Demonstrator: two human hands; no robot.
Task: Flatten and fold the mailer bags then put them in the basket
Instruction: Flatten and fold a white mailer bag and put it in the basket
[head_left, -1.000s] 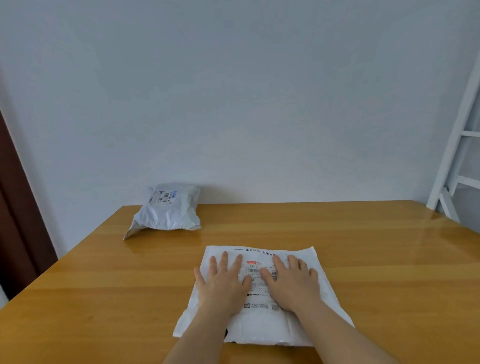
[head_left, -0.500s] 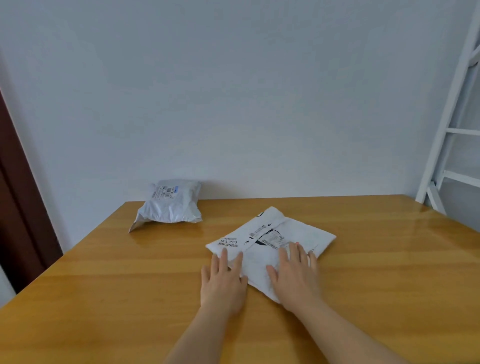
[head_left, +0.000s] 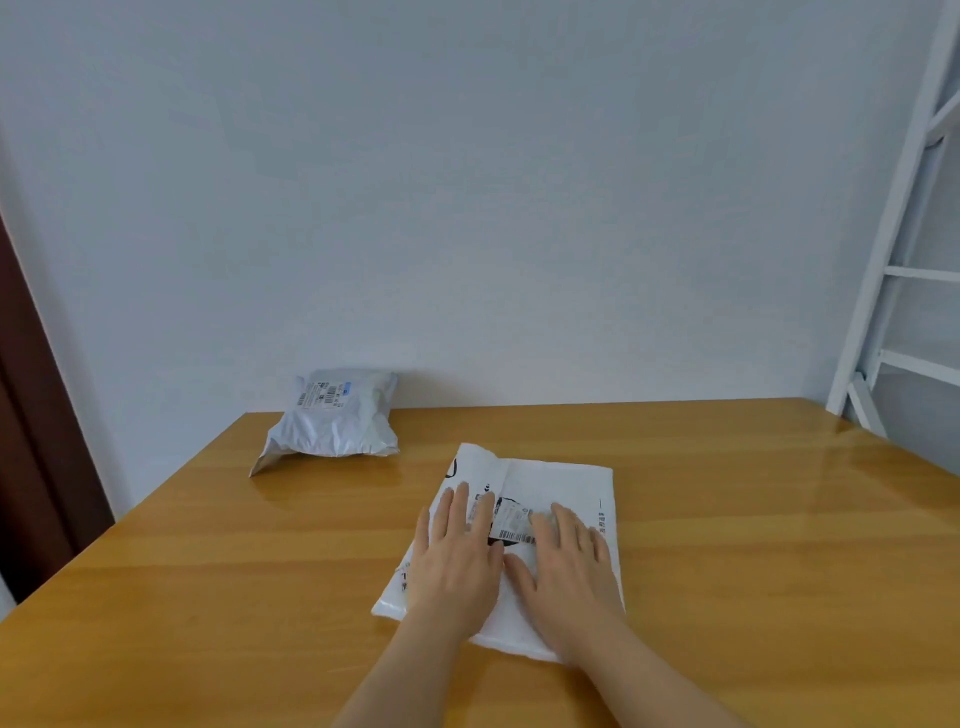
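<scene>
Nearest the camera, the left hand (head_left: 457, 556) and the right hand (head_left: 566, 566) were laid side by side, palms down, on the white mailer bag (head_left: 556, 483). The fingers of both were held straight and slightly spread; nothing was gripped or pinched. The bag lay flat on the near middle of the wooden table (head_left: 753, 545), with a printed flap already turned over along its left part, so that a crease could be made out running away from the hands. It was judged that flattening of this bag was close to done and that its folding was only partly made.

Farther off, at the far left of the table and against the wall (head_left: 467, 182), a second mailer bag (head_left: 332, 421) was seen, grey, puffed and apparently untouched; all its steps were judged still to be left. No basket was shown, so nothing could be counted as put away.

At the far right a white ladder frame (head_left: 893, 260) was visible.
</scene>
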